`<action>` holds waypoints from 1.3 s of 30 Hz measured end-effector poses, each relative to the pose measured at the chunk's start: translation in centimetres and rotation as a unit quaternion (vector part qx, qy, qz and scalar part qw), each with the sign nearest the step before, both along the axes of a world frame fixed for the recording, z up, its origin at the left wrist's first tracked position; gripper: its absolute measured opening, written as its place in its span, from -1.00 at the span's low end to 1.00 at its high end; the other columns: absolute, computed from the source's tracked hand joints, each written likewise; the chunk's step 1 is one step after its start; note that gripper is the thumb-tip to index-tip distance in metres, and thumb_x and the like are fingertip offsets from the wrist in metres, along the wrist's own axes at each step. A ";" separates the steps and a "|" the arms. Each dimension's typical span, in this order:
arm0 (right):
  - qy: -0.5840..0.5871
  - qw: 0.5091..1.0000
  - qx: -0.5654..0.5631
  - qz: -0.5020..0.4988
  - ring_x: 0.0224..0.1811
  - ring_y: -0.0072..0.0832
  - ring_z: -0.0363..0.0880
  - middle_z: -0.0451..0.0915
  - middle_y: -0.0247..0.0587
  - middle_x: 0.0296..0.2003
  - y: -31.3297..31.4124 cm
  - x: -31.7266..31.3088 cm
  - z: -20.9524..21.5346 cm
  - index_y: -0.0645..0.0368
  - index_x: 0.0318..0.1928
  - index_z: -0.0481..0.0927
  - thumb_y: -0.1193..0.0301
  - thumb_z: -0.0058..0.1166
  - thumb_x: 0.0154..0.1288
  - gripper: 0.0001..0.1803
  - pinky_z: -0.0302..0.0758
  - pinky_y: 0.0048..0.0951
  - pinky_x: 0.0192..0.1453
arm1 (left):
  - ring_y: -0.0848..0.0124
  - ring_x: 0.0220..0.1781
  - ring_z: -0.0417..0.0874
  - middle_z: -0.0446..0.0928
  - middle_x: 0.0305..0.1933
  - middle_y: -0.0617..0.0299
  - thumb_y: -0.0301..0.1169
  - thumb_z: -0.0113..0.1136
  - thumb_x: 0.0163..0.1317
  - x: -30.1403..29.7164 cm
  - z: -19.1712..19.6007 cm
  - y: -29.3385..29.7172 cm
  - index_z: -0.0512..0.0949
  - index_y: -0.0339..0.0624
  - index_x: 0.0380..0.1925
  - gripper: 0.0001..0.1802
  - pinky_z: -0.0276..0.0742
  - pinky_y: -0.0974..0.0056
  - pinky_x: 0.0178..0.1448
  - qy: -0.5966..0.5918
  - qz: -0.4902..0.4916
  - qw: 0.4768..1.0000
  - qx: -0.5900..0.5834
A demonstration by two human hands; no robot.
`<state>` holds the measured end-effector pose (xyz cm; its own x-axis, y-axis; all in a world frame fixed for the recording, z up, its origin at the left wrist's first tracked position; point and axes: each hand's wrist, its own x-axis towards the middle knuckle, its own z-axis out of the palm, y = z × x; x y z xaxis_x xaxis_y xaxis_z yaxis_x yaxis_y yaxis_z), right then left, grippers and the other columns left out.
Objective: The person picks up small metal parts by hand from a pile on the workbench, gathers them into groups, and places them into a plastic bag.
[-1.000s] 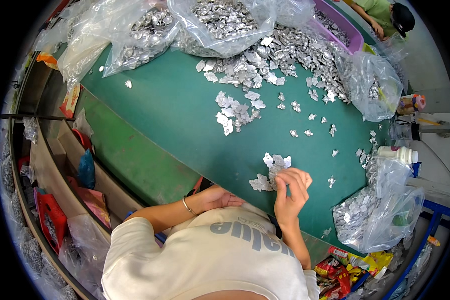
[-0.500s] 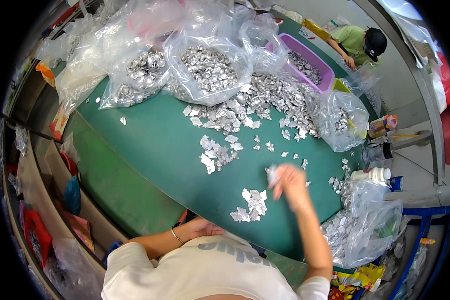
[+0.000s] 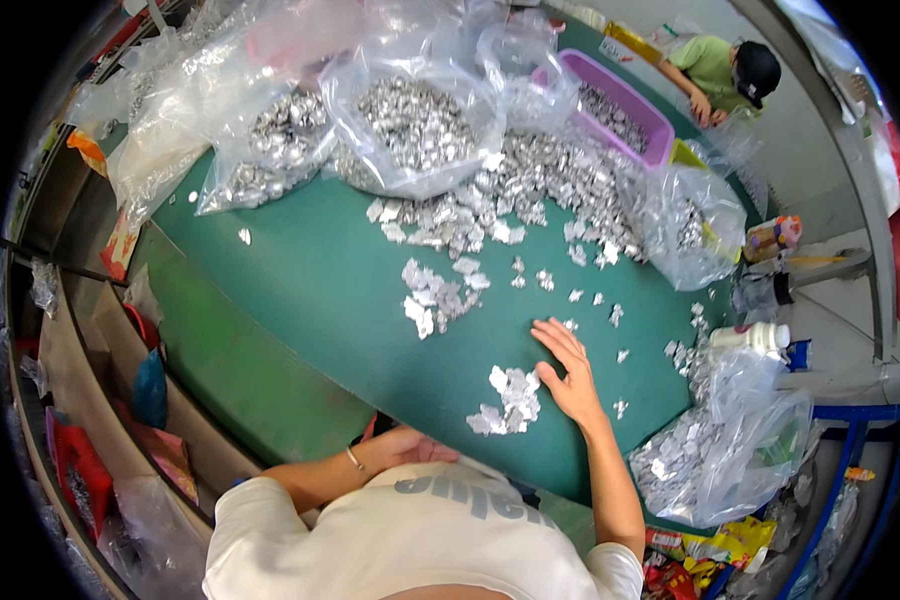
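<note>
My right hand (image 3: pixel 568 372) rests on the green tabletop (image 3: pixel 320 290) with its fingers spread and nothing visible in them. Just left of its thumb lies a small heap of flat silver metal pieces (image 3: pixel 516 395). One small silver piece (image 3: pixel 570 325) shows by its fingertips. At the table's near edge, close to my shirt, my left hand (image 3: pixel 410 447) is turned partly palm up; its fingers are loosely extended and hold nothing I can see. Farther off sit another loose heap of silver pieces (image 3: pixel 435 295) and a large pile (image 3: pixel 550 180).
Clear plastic bags of silver pieces (image 3: pixel 420 130) stand along the far side, beside a purple bin (image 3: pixel 660 140). Another bag (image 3: pixel 685 460) lies at right, near a white bottle (image 3: pixel 750 337). A person in green (image 3: pixel 710 75) works at far right.
My right hand held a blurred silver piece above the table; now its fingers are spread on the tabletop without it. My left hand stays by the table edge.
</note>
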<state>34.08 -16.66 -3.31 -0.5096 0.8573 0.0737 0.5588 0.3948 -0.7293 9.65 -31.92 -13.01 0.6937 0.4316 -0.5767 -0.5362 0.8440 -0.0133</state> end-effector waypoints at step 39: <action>0.253 0.965 -0.066 0.036 0.03 -0.13 0.53 0.59 -0.04 -0.10 -15.7 -5.3 -0.4 0.30 -0.13 0.61 0.65 0.08 0.19 -0.78 0.43 -0.24 0.12 | 0.13 0.05 0.56 0.53 -0.03 -0.10 -0.38 -0.09 0.23 0.0 -4.0 -2.2 0.45 -0.43 -0.10 -0.65 0.44 0.09 0.22 0.043 0.009 0.997 -0.065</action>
<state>28.75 -32.37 -3.75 -0.4951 0.8405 0.2203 0.0931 0.3034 -0.9483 9.60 -34.16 -16.98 0.6327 0.3616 -0.6848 -0.5550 0.8284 -0.0753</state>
